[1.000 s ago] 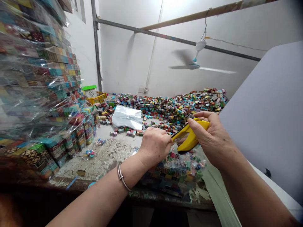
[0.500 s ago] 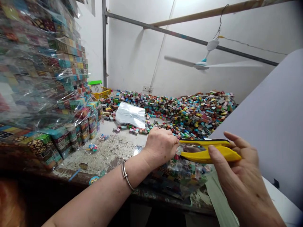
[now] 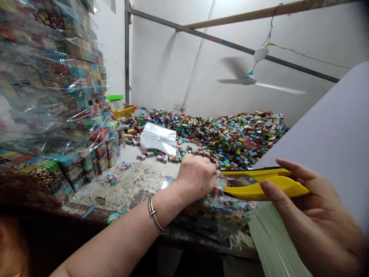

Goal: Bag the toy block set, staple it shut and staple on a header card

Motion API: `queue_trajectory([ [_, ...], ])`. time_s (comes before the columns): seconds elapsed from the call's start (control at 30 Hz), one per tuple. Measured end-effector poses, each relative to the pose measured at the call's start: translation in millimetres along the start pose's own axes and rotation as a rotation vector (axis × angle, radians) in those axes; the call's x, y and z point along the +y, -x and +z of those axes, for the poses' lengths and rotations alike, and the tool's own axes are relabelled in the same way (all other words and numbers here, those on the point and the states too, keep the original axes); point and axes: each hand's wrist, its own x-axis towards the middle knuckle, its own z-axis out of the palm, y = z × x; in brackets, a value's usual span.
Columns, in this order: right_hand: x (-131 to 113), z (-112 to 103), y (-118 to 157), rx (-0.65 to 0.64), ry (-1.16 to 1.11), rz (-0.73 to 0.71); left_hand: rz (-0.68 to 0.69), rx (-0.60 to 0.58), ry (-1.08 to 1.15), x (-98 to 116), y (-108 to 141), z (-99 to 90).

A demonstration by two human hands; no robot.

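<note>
My left hand [image 3: 197,175] is closed on the gathered top of a clear plastic bag [image 3: 219,215] full of small colourful blocks, at the table's front edge. Between the thumb and fingers of my right hand [image 3: 311,207] is a yellow-handled clipping tool [image 3: 262,184]. Its narrow end points left, close beside the fingers of my left hand and the gathered plastic. The exact contact at its tip is hard to make out.
Plastic-wrapped stacks of blocks [image 3: 83,77] rise on the left. Loose blocks [image 3: 239,134] are heaped along the wall, with a silvery sheet [image 3: 158,138] before them. A yellow basket [image 3: 123,111] stands behind. A fan [image 3: 248,79] hangs above; a white panel [image 3: 325,134] slants at right.
My right hand and the yellow tool have shifted a little to the right. My left hand stays almost in place on the bag. The fan blades have turned.
</note>
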Motion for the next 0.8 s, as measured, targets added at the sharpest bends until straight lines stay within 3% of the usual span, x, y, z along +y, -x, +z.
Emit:
queue_trajectory([
  [0.4,4.5,5.6,-3.0,-0.013,0.001,0.078,-0.011,-0.022,0.024,2.0,-0.4,-3.2],
  [0.8,8.7,13.9,-25.3,-0.164,-0.033,0.07,0.009,-0.023,0.043,1.0,0.1,-1.6],
])
